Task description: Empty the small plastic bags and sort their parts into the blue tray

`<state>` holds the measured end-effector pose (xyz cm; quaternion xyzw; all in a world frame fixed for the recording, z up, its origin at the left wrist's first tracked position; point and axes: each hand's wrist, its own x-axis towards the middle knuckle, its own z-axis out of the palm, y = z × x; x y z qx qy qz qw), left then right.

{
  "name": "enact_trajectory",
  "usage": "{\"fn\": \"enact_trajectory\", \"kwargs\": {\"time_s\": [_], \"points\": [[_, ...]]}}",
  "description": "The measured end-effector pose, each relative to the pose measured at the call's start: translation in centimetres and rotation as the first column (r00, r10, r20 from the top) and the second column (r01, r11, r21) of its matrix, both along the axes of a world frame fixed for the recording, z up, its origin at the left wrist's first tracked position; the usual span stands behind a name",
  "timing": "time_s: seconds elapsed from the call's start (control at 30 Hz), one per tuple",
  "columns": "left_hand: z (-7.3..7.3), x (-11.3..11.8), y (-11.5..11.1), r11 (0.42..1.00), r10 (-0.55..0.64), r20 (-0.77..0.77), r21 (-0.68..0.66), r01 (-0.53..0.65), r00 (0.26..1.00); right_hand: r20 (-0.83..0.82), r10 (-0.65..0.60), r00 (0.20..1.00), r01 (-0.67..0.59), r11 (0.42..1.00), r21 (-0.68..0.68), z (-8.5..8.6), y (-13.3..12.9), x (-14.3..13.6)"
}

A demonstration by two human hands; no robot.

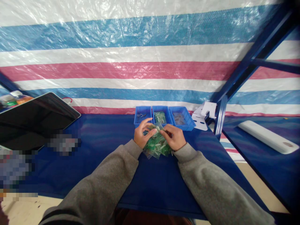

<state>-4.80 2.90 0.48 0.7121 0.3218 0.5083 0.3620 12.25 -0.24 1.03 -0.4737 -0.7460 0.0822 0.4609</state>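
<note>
Over a heap of small clear plastic bags with green contents, my two hands meet at a small clear plastic bag. The thumb and fingers of my left hand close on its left side, with one finger raised. On the other side my right hand pinches the same bag between thumb and curled fingers. What is inside this bag is too small to make out. The heap lies on the blue table directly beneath both hands.
Behind my hands stand three blue bins: one with small metal parts, one with green-filled bags, one with clear bags. White cut sheets lie beside a blue metal post. A dark screen is at left.
</note>
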Motion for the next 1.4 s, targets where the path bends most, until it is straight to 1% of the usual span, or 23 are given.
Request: {"fn": "enact_trajectory", "kwargs": {"time_s": [0.03, 0.1, 0.17, 0.23, 0.3, 0.4, 0.47, 0.53, 0.57, 0.67, 0.73, 0.83, 1.0, 1.13, 1.3, 1.4], "points": [[0.03, 0.03, 0.02, 1.000, 0.001, -0.034, 0.016, -0.001, 0.999, -0.010, -0.004, 1.000, 0.004, 1.000, 0.000, -0.05, 0.02, 0.02], [0.04, 0.07, 0.08, 0.996, 0.047, -0.099, 0.081, -0.039, 0.994, -0.065, -0.048, 0.997, 0.048, 0.999, 0.001, -0.17, 0.06, 0.02], [0.06, 0.05, 0.17, 0.983, 0.107, -0.121, 0.165, -0.086, 0.987, -0.135, -0.103, 0.985, 0.103, 0.995, -0.004, -0.23, 0.10, -0.03], [0.10, -0.04, 0.23, 0.971, 0.130, -0.128, 0.216, -0.101, 0.983, -0.179, -0.116, 0.977, 0.116, 0.993, -0.008, -0.18, 0.10, -0.13], [0.11, -0.13, 0.23, 0.967, 0.147, -0.135, 0.228, -0.114, 0.980, -0.184, -0.085, 0.979, 0.083, 0.996, -0.014, -0.07, 0.07, -0.26], [0.04, -0.15, 0.13, 0.965, 0.180, -0.115, 0.215, -0.153, 0.977, -0.144, -0.039, 0.989, 0.036, 0.999, -0.025, 0.01, 0.02, -0.40], [-0.01, -0.10, 0.04, 0.975, 0.153, -0.105, 0.176, -0.134, 0.983, -0.117, -0.040, 0.992, 0.037, 0.999, -0.023, -0.05, 0.02, -0.41], [-0.01, -0.05, -0.01, 0.985, 0.115, -0.131, 0.142, -0.096, 0.985, -0.095, -0.050, 0.994, 0.049, 0.999, -0.011, -0.13, 0.05, -0.36], [0.00, -0.05, -0.01, 0.985, 0.118, -0.149, 0.143, -0.097, 0.982, -0.086, -0.050, 0.995, 0.050, 0.999, -0.004, -0.17, 0.07, -0.33], [0.07, -0.13, 0.06, 0.964, 0.203, -0.201, 0.213, -0.159, 0.958, -0.077, -0.026, 0.997, 0.025, 1.000, -0.009, -0.19, 0.08, -0.36], [0.05, -0.21, 0.17, 0.943, 0.268, -0.202, 0.255, -0.214, 0.942, -0.084, 0.007, 0.996, -0.010, 0.999, -0.033, -0.16, 0.04, -0.51], [-0.05, -0.24, 0.29, 0.922, 0.311, -0.191, 0.299, -0.247, 0.931, -0.085, 0.044, 0.995, -0.048, 0.998, -0.049, -0.17, -0.05, -0.78], [0.14, -0.06, 0.03, 0.922, 0.266, -0.198, 0.337, -0.189, 0.943, -0.079, 0.034, 0.996, -0.037, 0.999, -0.039, -0.27, -0.12, -0.87], [0.41, -0.09, -0.22, 0.954, 0.184, -0.183, 0.268, -0.131, 0.966, -0.076, 0.026, 0.997, -0.029, 0.999, -0.040, -0.25, -0.03, -0.59], [0.19, -0.13, -0.04, 0.954, 0.220, -0.174, 0.245, -0.174, 0.960, -0.089, 0.035, 0.995, -0.040, 0.998, -0.056, -0.45, 0.19, -0.43], [0.16, -0.06, -0.09, 0.956, 0.209, -0.178, 0.244, -0.163, 0.962, -0.103, 0.023, 0.994, -0.029, 0.998, -0.051, -0.45, 0.24, -0.37]]}}
